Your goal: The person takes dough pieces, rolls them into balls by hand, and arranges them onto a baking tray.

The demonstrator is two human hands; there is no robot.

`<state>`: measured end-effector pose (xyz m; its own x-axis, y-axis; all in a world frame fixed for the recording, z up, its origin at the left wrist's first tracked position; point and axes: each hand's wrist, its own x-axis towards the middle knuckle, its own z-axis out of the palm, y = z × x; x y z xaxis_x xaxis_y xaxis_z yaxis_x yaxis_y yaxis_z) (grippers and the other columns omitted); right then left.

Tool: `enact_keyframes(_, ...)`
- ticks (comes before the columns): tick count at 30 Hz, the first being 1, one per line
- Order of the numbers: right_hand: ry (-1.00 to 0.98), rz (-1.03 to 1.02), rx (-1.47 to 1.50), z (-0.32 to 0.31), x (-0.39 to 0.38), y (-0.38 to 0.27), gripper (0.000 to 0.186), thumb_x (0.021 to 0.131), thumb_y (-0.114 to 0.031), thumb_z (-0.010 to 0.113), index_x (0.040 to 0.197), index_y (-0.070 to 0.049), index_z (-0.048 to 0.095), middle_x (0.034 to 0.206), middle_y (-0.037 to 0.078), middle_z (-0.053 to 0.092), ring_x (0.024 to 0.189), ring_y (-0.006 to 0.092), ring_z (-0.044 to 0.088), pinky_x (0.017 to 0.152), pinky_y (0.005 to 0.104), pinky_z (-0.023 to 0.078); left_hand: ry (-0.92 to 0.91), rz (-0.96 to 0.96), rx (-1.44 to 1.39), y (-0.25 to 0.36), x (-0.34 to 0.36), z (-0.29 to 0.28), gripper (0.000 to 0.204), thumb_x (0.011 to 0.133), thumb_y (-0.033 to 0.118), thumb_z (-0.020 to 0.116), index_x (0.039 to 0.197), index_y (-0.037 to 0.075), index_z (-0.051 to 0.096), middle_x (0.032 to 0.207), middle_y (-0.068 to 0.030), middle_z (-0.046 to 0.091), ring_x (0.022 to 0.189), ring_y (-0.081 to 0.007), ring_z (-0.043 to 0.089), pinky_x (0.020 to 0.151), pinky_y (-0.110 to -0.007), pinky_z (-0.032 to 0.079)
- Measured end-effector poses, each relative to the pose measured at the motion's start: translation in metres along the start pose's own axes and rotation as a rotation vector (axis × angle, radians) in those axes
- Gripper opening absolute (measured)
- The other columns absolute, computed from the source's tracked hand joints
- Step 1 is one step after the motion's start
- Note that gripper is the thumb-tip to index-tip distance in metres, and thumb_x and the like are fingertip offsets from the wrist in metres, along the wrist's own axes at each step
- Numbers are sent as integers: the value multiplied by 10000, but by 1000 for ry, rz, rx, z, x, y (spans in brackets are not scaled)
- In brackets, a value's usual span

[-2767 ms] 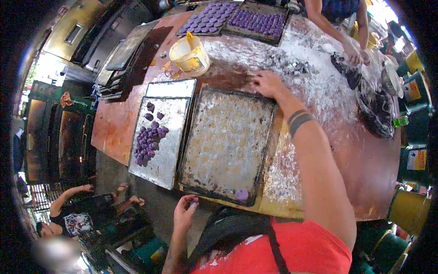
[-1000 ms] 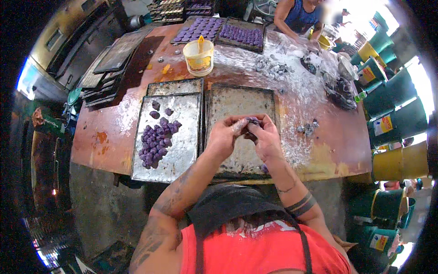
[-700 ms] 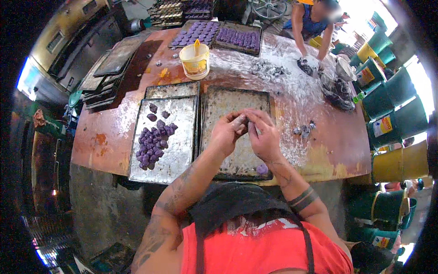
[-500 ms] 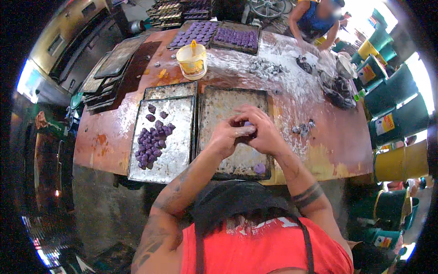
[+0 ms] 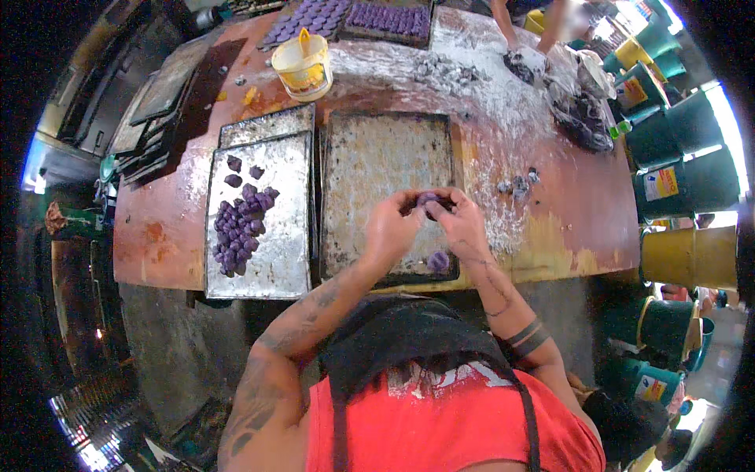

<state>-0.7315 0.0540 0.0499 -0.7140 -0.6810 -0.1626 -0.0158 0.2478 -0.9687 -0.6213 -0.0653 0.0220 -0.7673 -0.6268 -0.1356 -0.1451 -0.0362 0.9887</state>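
Observation:
Over the near right part of a worn baking tray (image 5: 385,149), both my hands hold one lump of purple dough (image 5: 428,200). My left hand (image 5: 395,228) has its fingers curled round the dough's left side. My right hand (image 5: 462,226) grips it from the right, thumb pressed on the dough. A flattened purple dough piece (image 5: 438,261) lies in the tray's near right corner, just below my hands. To the left, a silvery tray (image 5: 283,228) bears a heap of small purple dough lumps (image 5: 238,236), with 3 lumps apart at its far end.
A white and yellow bucket (image 5: 305,72) with an orange handle inside stands beyond the trays. Stacked trays (image 5: 169,86) lie at far left, filled trays (image 5: 387,21) at the back. White powder covers the far right, by a black plastic bag (image 5: 583,126) and a co-worker's arms (image 5: 555,25).
My hands have drawn nearer to me, fingers now curled together round the dough, which shows more between them. The whole view has shifted; the co-worker's head has left it.

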Motion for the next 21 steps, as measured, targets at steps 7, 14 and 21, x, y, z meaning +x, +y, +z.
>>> enact_keyframes(7,28,106,-717,-34,-18,106,279,862,-89,709,1139,-51,709,1025,155,716,899,288,681,835,399,536,-75,-155,328,-61,-20,-36,720,891,230,732,1485,-40,426,1460,-292,514,1374,-417,488,1157,-433,377)
enact_keyframes(14,-21,-447,-1115,-14,-57,112,400,863,-157,711,1246,-46,681,1513,195,481,1356,418,455,1122,523,376,159,-28,657,-94,-53,-121,537,866,146,722,1361,18,562,1307,-243,604,1235,-420,563,1070,-461,447)
enact_keyframes(21,24,157,-523,-86,-21,136,510,978,-335,641,1304,55,617,1242,194,678,1157,281,631,1029,377,462,238,-121,944,-100,-102,-118,451,876,129,701,1292,-9,596,1173,-228,610,1089,-422,602,935,-483,502)
